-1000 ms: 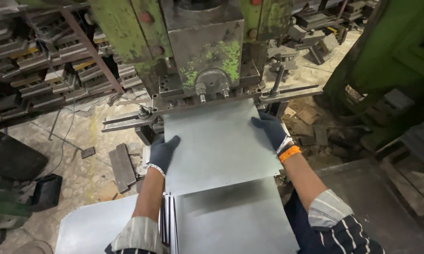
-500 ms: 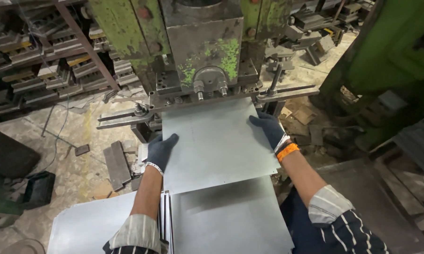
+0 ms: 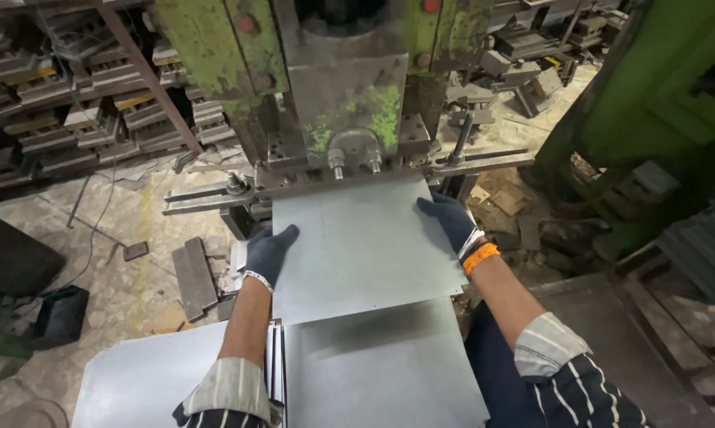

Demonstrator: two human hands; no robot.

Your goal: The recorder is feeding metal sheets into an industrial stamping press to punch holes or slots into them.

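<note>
A flat grey metal sheet [image 3: 361,246] lies with its far edge under the green press [image 3: 334,87]. My left hand [image 3: 269,250], in a dark glove, holds the sheet's left edge. My right hand [image 3: 449,218], gloved too, with an orange band at the wrist, grips the sheet's right edge near the far corner. Below the sheet, nearer to me, lies a stack of similar grey sheets [image 3: 381,372].
Another metal sheet [image 3: 147,380] lies at the lower left. Metal bars and scraps [image 3: 193,277] litter the floor left of the press. Shelves of metal parts [image 3: 64,103] stand at the far left. A green machine [image 3: 651,103] and a dark stack [image 3: 706,254] stand on the right.
The sheet has slid a little farther in under the press, and both hands moved forward with it.
</note>
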